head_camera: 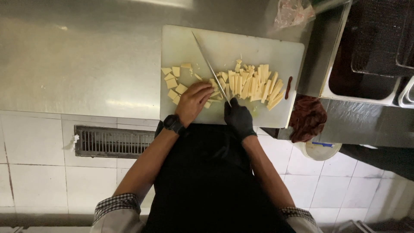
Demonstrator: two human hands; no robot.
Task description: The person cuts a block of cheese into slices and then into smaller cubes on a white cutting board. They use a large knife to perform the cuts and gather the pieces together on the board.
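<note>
A white cutting board [202, 45] lies on a steel counter. Pale yellow strips [254, 85] are piled on its right half, and small cut cubes [172, 82] lie at its left. My right hand [238, 117], in a black glove, grips the handle of a long knife [210, 67] whose blade slants up and to the left across the board. My bare left hand [193, 101], with a black watch on its wrist, presses down on a few strips just left of the blade.
The steel counter [86, 60] stretches to the left. A sink basin [366, 56] sits at the right, a dark red cloth [307, 118] hangs at the counter's edge, and a crumpled plastic bag [293, 12] lies behind the board. A floor drain grate [113, 141] is below.
</note>
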